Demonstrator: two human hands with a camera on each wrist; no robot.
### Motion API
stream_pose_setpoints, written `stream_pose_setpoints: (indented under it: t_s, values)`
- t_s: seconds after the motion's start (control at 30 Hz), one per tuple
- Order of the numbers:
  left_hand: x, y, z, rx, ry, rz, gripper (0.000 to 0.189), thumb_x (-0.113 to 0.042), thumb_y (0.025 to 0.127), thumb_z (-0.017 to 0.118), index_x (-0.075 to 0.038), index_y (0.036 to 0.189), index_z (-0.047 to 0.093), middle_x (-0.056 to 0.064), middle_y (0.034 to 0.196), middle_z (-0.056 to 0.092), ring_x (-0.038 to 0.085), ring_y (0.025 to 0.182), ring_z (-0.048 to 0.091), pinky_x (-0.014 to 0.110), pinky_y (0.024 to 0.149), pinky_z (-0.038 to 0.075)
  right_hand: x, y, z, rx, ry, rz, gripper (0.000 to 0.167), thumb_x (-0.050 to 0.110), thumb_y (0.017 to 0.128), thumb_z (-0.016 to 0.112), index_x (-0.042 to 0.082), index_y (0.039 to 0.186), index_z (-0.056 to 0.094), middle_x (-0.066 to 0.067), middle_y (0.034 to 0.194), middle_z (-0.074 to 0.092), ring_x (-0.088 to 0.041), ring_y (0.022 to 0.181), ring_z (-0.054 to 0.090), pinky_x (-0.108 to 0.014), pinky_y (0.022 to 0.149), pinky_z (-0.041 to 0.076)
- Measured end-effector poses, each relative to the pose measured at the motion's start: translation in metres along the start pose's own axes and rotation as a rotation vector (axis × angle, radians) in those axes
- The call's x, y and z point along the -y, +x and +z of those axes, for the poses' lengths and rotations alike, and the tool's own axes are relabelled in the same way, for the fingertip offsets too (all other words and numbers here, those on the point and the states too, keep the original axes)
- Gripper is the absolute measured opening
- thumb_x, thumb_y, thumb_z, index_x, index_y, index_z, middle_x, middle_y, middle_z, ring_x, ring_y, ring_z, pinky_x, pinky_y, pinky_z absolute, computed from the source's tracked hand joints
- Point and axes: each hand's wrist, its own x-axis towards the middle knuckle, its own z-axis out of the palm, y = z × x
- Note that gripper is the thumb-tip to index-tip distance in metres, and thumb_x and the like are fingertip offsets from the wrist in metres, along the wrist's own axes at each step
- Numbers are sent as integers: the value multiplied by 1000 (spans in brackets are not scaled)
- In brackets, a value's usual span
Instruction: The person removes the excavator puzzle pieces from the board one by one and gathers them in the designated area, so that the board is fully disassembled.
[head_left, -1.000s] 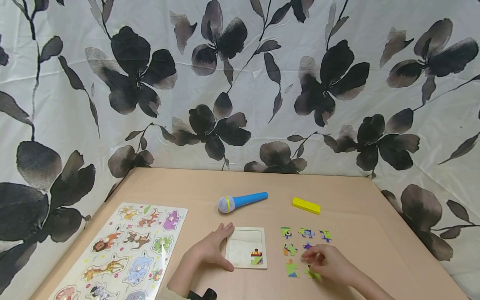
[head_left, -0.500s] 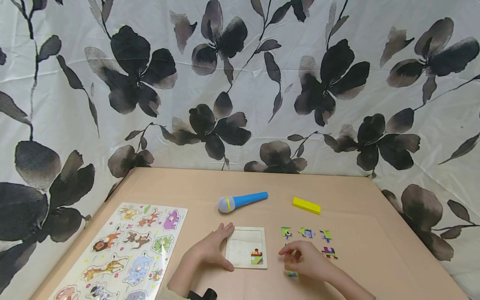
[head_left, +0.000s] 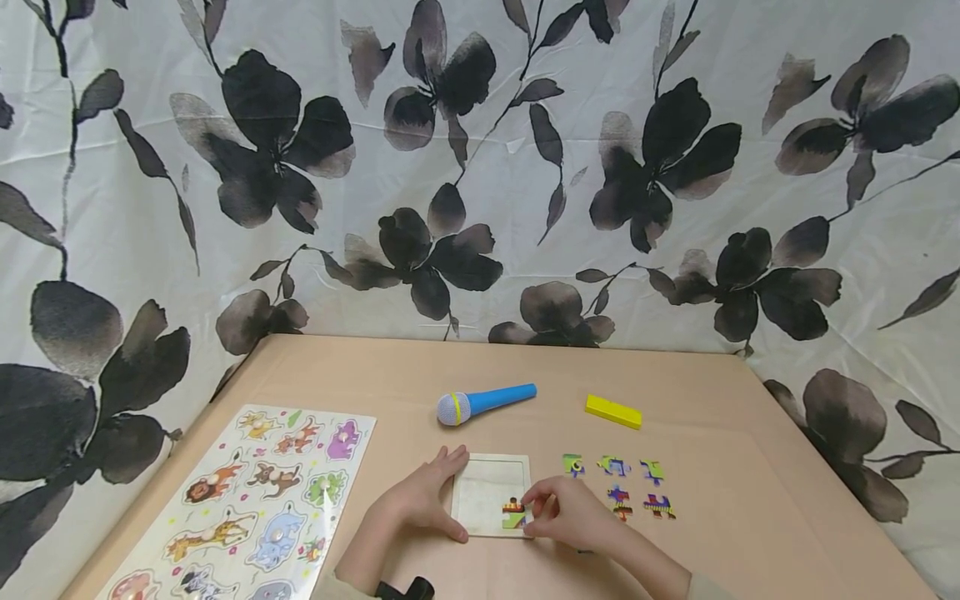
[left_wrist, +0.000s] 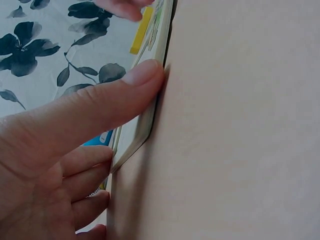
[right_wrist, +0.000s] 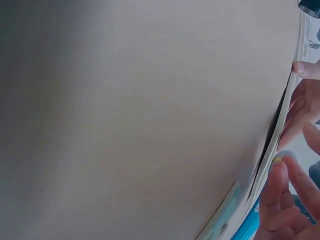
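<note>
My left hand [head_left: 420,493] rests along the left side of a small white puzzle tray [head_left: 483,487]. Its fingers are spread and fairly straight; in the left wrist view the thumb [left_wrist: 142,74] lies against the tray's near edge. One colourful puzzle piece [head_left: 513,513] sits in the tray's lower right corner. My right hand [head_left: 570,515] is at the tray's right edge beside that piece. In the right wrist view its thumb [right_wrist: 313,137] and fingers [right_wrist: 274,186] stand apart, with nothing visible between them. The right hand and forearm hide some loose pieces.
Several loose puzzle pieces [head_left: 615,467] lie right of the tray. Behind it are a blue toy microphone [head_left: 487,401] and a yellow block [head_left: 612,412]. An animal sticker sheet [head_left: 251,508] lies at the left. A floral cloth [head_left: 540,167] hangs behind the table [head_left: 750,500].
My right hand has moved left, from over the loose pieces to the tray's right edge, uncovering some pieces. My left hand and the tray have stayed where they were.
</note>
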Motion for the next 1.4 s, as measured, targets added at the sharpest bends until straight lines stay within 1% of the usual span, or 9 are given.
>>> stream_pose_setpoints:
  t_s: [0.03, 0.23, 0.37, 0.73, 0.9, 1.07, 1.2, 1.4]
  values:
    - [0, 0, 0, 0, -1, -1, 105, -30, 56, 86, 3, 139, 32, 17, 147, 25, 39, 135, 13, 56, 106, 15, 2, 2, 1, 0, -7, 13, 27, 18, 72, 77, 5, 94, 68, 1, 74, 54, -11, 59, 47, -19, 48, 38]
    - [-1, -1, -1, 2, -2, -4, 105, -31, 57, 86, 3, 139, 32, 17, 147, 25, 39, 135, 13, 57, 106, 15, 6, 14, 9, 0, -77, 23, 34, 15, 68, 79, 2, 96, 66, 1, 72, 53, -11, 59, 44, -19, 49, 36]
    - [-1, -1, -1, 6, -4, -5, 104, -31, 57, 86, 3, 139, 32, 17, 147, 24, 39, 135, 13, 58, 106, 15, 7, 18, 12, -3, -105, 32, 34, 10, 66, 80, 0, 94, 64, -1, 70, 50, -12, 62, 42, -22, 53, 35]
    - [-2, 0, -1, 7, -7, 3, 104, -30, 57, 86, 4, 139, 32, 17, 147, 25, 39, 135, 13, 57, 106, 15, 12, 22, 14, -15, -172, 64, 29, 6, 63, 82, 5, 83, 61, 0, 69, 48, -13, 64, 41, -23, 54, 36]
    - [-3, -1, -2, 8, -12, -4, 104, -29, 57, 86, 4, 139, 32, 17, 147, 24, 40, 135, 12, 57, 106, 14, 17, 23, 16, -27, -218, 99, 30, 7, 62, 82, 6, 83, 61, -1, 72, 47, -14, 67, 42, -25, 56, 36]
    - [-3, -1, -2, 6, -11, -4, 104, -28, 57, 86, 4, 139, 32, 17, 147, 24, 39, 135, 12, 57, 107, 14, 21, 21, 18, -55, -264, 105, 31, 8, 61, 83, 6, 83, 61, -1, 76, 47, -15, 70, 42, -26, 59, 37]
    - [-3, -1, -1, 3, -19, 2, 103, -28, 57, 86, 4, 139, 32, 18, 147, 25, 39, 135, 12, 57, 107, 13, 21, 19, 18, -54, -256, 104, 32, 8, 61, 83, 7, 84, 60, 0, 76, 48, -15, 70, 42, -26, 60, 37]
    - [-2, -1, -1, -2, -23, 5, 103, -27, 56, 86, 4, 139, 32, 18, 147, 25, 39, 135, 13, 57, 106, 14, 17, 22, 16, -23, -209, 80, 33, 7, 60, 82, 9, 83, 59, 1, 73, 50, -14, 67, 43, -25, 57, 36]
